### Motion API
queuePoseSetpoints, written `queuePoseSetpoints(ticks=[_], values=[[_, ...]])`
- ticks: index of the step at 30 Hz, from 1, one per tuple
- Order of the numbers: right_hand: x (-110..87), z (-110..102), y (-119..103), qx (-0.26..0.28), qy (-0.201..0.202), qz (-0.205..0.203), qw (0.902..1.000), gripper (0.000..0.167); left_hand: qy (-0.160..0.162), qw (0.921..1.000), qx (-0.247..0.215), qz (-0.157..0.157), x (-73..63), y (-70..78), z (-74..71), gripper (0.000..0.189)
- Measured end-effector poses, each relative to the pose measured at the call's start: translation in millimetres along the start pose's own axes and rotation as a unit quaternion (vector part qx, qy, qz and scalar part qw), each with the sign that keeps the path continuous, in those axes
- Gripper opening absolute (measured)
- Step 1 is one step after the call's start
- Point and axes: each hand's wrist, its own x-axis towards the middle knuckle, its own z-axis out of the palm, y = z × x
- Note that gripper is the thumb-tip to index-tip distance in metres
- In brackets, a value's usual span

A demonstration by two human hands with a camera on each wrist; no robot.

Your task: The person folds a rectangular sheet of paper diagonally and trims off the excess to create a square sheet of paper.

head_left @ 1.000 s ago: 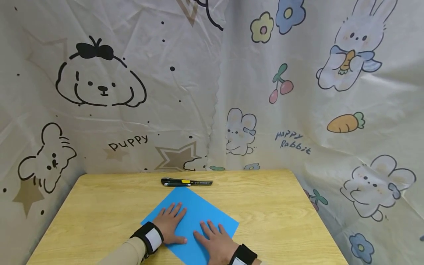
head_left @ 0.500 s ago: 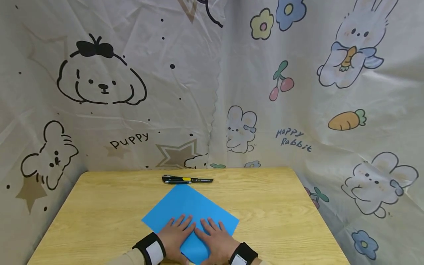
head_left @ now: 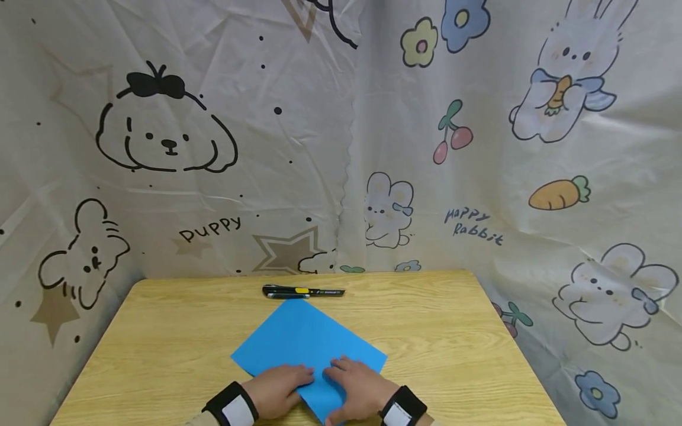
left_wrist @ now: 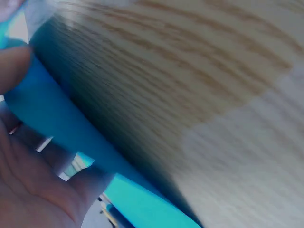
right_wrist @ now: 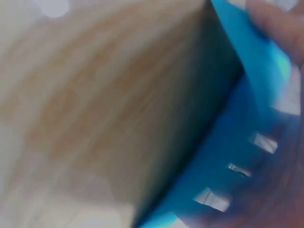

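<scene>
A square sheet of blue paper (head_left: 303, 337) lies on the table with one corner pointing away and its near part lifted a little. At its lower left edge my left hand (head_left: 277, 387) pinches the paper; in the left wrist view the thumb (left_wrist: 14, 66) is on one face and the fingers are behind it. My right hand (head_left: 364, 390) holds the right edge, fingers on top and thumb by the near corner. The right wrist view, blurred, has that thumb (right_wrist: 278, 28) against the raised paper edge.
Just beyond the paper's far corner lies a black-and-yellow tool (head_left: 303, 291) that looks like a box cutter. The wooden table (head_left: 453, 355) ends at a hanging cloth (head_left: 298, 136) printed with cartoon animals, behind and at both sides.
Both hands lay flat on the paper one second ago. The left hand has slid toward me and out to the near left edge; both hands now pinch the edges, with the near part raised.
</scene>
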Motion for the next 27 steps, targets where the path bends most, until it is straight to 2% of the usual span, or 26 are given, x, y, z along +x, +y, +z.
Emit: queuePoseSetpoints(ticks=[4, 7, 9, 12, 16, 18, 20, 23, 27], values=[[-11.8, -13.2, 4.6, 0.088, -0.037, 0.015, 0.9953, 0.082, 0.012, 0.9990, -0.040, -0.014, -1.0, -4.0, -1.5, 0.032], [-19.1, -18.5, 9.2, 0.114, -0.031, 0.028, 0.9926, 0.077, 0.020, 0.9972, -0.068, -0.023, 0.4, -6.2, -5.3, 0.032], [-20.8, -19.1, 13.5, 0.104, -0.009, 0.029, 0.9941, 0.068, 0.027, 0.9961, -0.080, -0.024, 1.6, -7.5, -8.3, 0.031], [-18.5, -17.2, 20.6, 0.083, 0.038, 0.026, 0.9955, 0.044, 0.038, 0.9946, -0.093, -0.024, 4.0, -9.6, -11.7, 0.028], [-12.6, -13.7, 27.8, 0.056, 0.097, 0.012, 0.9936, 0.016, 0.055, 0.9912, -0.112, -0.045, 6.8, -12.5, -10.4, 0.030], [-10.5, -13.4, 29.4, 0.044, 0.116, 0.009, 0.9923, 0.017, 0.060, 0.9880, -0.127, -0.064, 7.9, -13.6, -9.2, 0.034], [-8.3, -14.7, 30.3, 0.040, 0.127, 0.013, 0.9910, 0.026, 0.064, 0.9848, -0.141, -0.078, 9.0, -14.4, -8.7, 0.037], [-4.5, -19.2, 30.4, 0.072, 0.127, 0.044, 0.9883, 0.034, 0.068, 0.9818, -0.148, -0.098, 10.5, -13.4, -9.6, 0.043], [5.4, -22.1, 34.8, 0.110, 0.112, 0.088, 0.9837, 0.030, 0.080, 0.9785, -0.141, -0.128, 12.6, -10.2, -7.2, 0.059]])
